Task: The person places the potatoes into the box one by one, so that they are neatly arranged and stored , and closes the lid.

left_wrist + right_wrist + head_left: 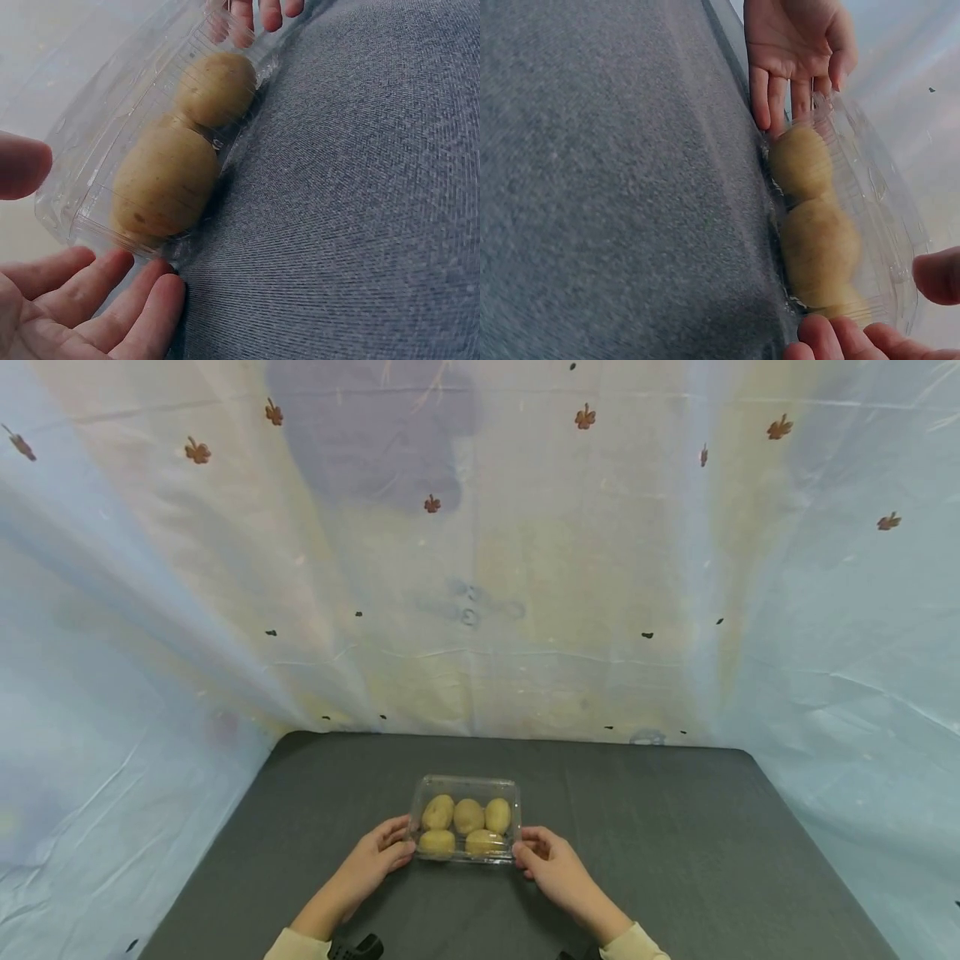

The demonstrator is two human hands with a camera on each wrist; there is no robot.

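A clear plastic clamshell box [465, 786] with several yellow potatoes [438, 812] sits low over the dark cloth in the head view, its lid down. At its left end is my left hand [379, 852], straight fingertips right at the lower edge; in the left wrist view the thumb [24, 166] stands apart from the plastic. My right hand [553, 865] is at the opposite end. Its bent fingertips [819, 337] meet the box's end wall in the right wrist view, while the thumb [939, 276] stays off the lid. Ribbed walls blur the potatoes slightly.
A dark grey cloth [660, 827] covers the table. Pale patterned sheeting [525, 568] with brown leaf prints hangs behind it and along both sides. Light sleeves [300, 945] and a black strap [356, 947] show near the bottom edge.
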